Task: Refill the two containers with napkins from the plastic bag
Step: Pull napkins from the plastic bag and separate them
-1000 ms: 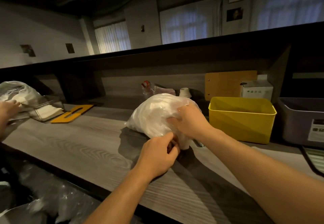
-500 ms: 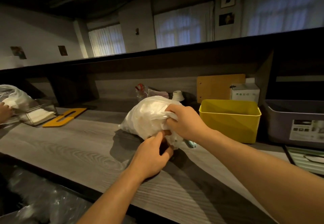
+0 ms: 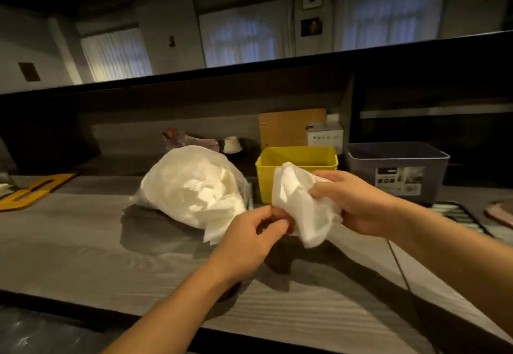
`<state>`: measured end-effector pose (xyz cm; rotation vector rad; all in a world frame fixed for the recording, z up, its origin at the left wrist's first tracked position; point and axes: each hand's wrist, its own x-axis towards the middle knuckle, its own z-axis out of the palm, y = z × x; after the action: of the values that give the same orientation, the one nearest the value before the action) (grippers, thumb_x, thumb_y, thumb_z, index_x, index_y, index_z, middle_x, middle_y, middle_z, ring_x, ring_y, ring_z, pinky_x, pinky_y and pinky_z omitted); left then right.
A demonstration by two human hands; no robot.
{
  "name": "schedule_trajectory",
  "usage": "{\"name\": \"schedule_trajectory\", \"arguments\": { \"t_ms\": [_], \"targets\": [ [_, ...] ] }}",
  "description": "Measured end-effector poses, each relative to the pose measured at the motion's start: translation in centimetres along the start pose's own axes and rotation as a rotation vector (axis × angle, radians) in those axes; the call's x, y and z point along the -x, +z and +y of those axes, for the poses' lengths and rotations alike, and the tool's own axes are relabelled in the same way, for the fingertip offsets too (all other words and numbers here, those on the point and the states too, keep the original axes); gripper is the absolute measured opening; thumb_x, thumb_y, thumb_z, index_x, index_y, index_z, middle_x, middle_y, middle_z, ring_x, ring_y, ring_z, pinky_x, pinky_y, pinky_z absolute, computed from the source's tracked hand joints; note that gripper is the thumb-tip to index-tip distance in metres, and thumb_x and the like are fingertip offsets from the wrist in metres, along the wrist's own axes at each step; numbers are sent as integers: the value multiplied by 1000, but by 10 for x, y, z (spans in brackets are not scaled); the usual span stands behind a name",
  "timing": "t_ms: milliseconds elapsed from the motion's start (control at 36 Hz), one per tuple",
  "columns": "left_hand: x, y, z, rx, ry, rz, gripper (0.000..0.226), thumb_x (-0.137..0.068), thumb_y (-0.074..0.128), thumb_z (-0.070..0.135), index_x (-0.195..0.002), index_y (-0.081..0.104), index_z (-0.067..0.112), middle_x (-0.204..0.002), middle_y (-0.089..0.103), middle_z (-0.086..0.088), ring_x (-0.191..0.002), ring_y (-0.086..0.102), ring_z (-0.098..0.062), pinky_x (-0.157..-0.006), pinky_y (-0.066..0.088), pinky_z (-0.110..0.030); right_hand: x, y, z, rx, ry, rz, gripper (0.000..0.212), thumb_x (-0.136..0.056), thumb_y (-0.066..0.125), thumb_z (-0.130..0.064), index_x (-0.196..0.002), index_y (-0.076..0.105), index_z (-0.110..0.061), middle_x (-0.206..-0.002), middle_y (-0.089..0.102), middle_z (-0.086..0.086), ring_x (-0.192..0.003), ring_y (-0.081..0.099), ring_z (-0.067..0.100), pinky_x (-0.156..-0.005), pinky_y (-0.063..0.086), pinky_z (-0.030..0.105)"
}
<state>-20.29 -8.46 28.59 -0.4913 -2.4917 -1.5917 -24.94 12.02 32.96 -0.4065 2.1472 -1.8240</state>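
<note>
I've got a wad of white napkins (image 3: 301,204) up off the table (image 3: 83,245), held in front of the yellow container (image 3: 297,159). My right hand (image 3: 358,204) grips the wad from its three o'clock side, fingers (image 3: 322,192) curled into the paper and clamped on it. My left hand (image 3: 249,237) is at the wad's seven o'clock, fingers (image 3: 273,227) curled with thumb and fingertips closed at the lower edge of the paper; whether they actually pinch it I cannot tell.

The wad looks crumpled and soft, thin sheets bunched together, flat square corners sticking out at the top and a loose tail hanging at the bottom. Bright white where the light hits it.

At nine o'clock from the wad, the plastic bag (image 3: 191,187) lies on the table, a rounded clear sack stuffed with more white napkins, its mouth toward my left hand with a few sheet edges poking out.

The yellow container stands at twelve o'clock from the wad, just beside the bag. At its three o'clock, a grey container (image 3: 397,170) with a label on its front. A yellow-orange flat piece (image 3: 33,190) lies at the far nine o'clock edge of the table.
</note>
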Motion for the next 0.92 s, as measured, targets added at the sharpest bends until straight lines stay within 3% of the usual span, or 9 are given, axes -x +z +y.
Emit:
{"name": "schedule_trajectory", "arguments": {
  "t_ms": [111,194,250,333,444,639,722,806,917],
  "targets": [
    [-22,29,8,224,-175,-24,16,-102,55,26,-95,66,17,-97,72,-3,-92,71,-25,-75,58,-38,37,-41,13,49,92,-3,18,-95,63,-19,-114,66,-19,-99,74,5,-86,74,19,-69,61,30],
    [-47,54,14,394,-300,-148,37,-86,67,44,-115,59,22,-117,68,-6,-108,69,-25,-88,59,-40,48,-55,28,99,151,57,23,-94,65,-14,-115,64,-22,-111,70,8,-97,72,23,-80,61,37],
    [-61,69,16,340,-291,-233,49,-77,74,43,-120,60,24,-119,69,-5,-110,68,-22,-92,59,-40,51,-60,35,55,140,94,31,-94,64,-8,-119,62,-25,-115,67,8,-99,71,23,-80,62,36],
    [-76,84,15,150,-179,-267,30,-88,76,25,-116,66,21,-109,73,-3,-102,70,-19,-88,59,-38,50,-64,42,3,93,101,39,-96,61,-10,-128,56,-33,-119,64,7,-99,70,22,-81,61,34],
    [-78,80,8,171,-121,-160,17,-90,71,8,-107,68,10,-97,73,-8,-85,69,-15,-70,55,-27,51,-70,43,-31,48,120,38,-97,58,-36,-135,51,-40,-124,62,-6,-109,65,15,-91,57,36],
    [-68,75,4,136,-140,-63,17,-91,71,15,-107,65,19,-97,74,0,-92,72,-18,-75,62,-37,66,-74,35,180,-60,117,67,-62,59,-83,-122,49,-55,-127,55,-29,-117,52,-3,-89,44,25],
    [-64,77,6,79,-115,-17,16,-90,72,15,-103,65,23,-94,73,1,-89,71,-17,-69,61,-36,64,-64,39,311,-60,138,80,-57,59,-83,-131,43,-55,-142,43,-30,-126,46,-1,-95,44,28],
    [-60,80,8,42,-78,-8,17,-90,71,15,-102,64,25,-88,71,8,-81,70,-6,-58,53,-18,62,-57,41,523,-78,182,85,-63,61,-82,-138,31,-56,-133,35,-34,-117,41,-9,-85,42,15],
    [-59,78,10,79,-93,-48,16,-92,69,16,-103,64,28,-90,70,16,-84,68,-1,-61,57,-20,58,-56,42,806,-107,276,73,-86,70,-48,-143,24,-55,-113,39,-32,-101,45,-10,-76,44,13]
  ]
}}
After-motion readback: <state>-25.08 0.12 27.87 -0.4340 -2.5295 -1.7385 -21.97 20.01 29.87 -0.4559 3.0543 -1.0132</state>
